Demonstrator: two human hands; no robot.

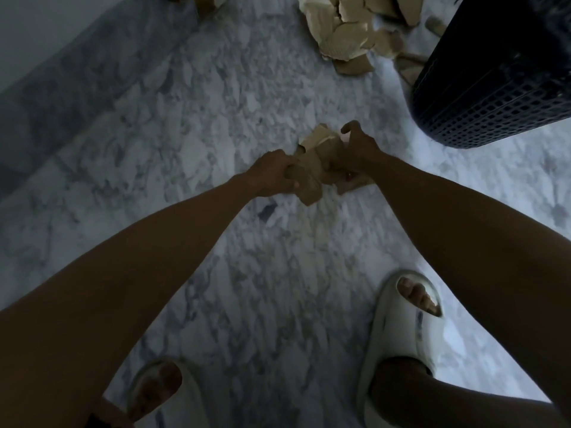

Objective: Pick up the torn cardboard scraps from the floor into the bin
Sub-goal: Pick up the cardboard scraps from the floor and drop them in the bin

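Note:
Both hands meet over a bunch of brown cardboard scraps (312, 177) low above the marble floor. My left hand (272, 174) is closed around the bunch's left side. My right hand (355, 152) grips its right side, thumb and forefinger curled over the top. A larger pile of torn cardboard (346, 29) lies on the floor farther ahead. The dark mesh bin (494, 75) stands at the upper right, just beyond my right hand. Its opening is out of view.
Smaller scraps (411, 69) lie between the pile and the bin's base. More cardboard (205, 3) sits at the top left by a grey wall skirting (77, 75). My feet in white slippers (398, 341) stand near the bottom edge.

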